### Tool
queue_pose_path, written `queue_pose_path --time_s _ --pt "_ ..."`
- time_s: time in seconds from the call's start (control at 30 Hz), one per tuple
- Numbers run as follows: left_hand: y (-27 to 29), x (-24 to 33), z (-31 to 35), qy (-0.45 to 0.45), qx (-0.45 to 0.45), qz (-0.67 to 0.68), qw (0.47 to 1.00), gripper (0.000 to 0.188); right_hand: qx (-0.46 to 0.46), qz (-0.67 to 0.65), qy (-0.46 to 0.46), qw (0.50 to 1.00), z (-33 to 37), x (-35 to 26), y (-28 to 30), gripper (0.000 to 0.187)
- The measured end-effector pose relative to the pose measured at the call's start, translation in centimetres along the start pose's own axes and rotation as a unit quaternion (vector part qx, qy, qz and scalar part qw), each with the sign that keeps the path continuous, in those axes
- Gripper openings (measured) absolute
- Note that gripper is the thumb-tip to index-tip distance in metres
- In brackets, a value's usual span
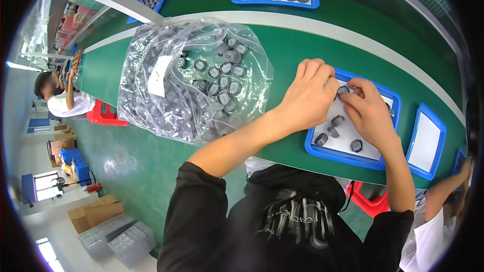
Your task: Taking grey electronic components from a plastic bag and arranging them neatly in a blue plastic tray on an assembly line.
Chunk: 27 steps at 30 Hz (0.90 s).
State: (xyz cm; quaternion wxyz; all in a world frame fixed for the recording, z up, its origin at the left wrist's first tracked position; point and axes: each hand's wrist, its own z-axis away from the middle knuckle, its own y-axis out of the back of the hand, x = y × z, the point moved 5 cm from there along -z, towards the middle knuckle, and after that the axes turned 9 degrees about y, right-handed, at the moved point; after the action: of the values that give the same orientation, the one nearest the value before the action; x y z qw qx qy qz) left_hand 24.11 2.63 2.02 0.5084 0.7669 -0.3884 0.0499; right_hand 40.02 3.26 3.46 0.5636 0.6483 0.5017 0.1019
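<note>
A blue-rimmed tray (348, 158) lined with white sits on the green bench in front of me. My right hand (372, 113) is over it, thumb and fingers pinching a small dark grey round plastic part (343, 90). Beside it, above the tray's left edge, my left hand (310, 93) has its fingers curled together; whatever they hold is hidden. Several loose grey parts lie in the tray, among them one (356, 145) near the front rim. To my left lies a big clear plastic bag (151, 108) full of similar parts, with a white label (160, 75).
Across a pale rail, a blue tray (315, 4) holds rows of grey parts, with another filled tray (154, 1) farther left. A white-lined blue tray (426, 141) stands to the right. Co-workers sit at both sides; a red stool (106, 116) is at left.
</note>
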Motion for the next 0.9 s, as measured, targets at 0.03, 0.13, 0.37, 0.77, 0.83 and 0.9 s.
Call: queue_pose_path --time_s 0.03,0.13,0.37,0.77,0.83,0.9 --pt "0.2 0.3 0.0 -0.008 0.005 -0.001 1.000 0.022 -0.012 0.008 -0.012 1.000 0.3 0.1 0.4 0.018" --pt "-0.3 0.8 0.4 -0.015 -0.051 -0.030 0.998 0.023 -0.013 0.016 -0.018 1.000 1.0 0.7 0.3 0.019" --pt "0.9 1.2 1.2 -0.035 -0.032 -0.026 0.999 0.016 0.022 0.058 0.034 0.997 0.6 1.7 -0.3 0.015" --pt "-0.6 0.0 -0.7 0.032 0.027 -0.079 0.996 0.014 0.028 0.087 0.021 0.996 0.7 1.8 -1.0 0.009" --pt "-0.6 -0.4 -0.7 0.041 0.022 -0.082 0.996 0.016 -0.001 0.131 -0.006 0.991 0.0 2.0 -1.3 0.009" --pt "-0.5 -0.8 -0.6 0.051 0.018 -0.086 0.995 0.017 0.005 0.133 -0.007 0.991 0.1 1.8 -1.3 0.011"
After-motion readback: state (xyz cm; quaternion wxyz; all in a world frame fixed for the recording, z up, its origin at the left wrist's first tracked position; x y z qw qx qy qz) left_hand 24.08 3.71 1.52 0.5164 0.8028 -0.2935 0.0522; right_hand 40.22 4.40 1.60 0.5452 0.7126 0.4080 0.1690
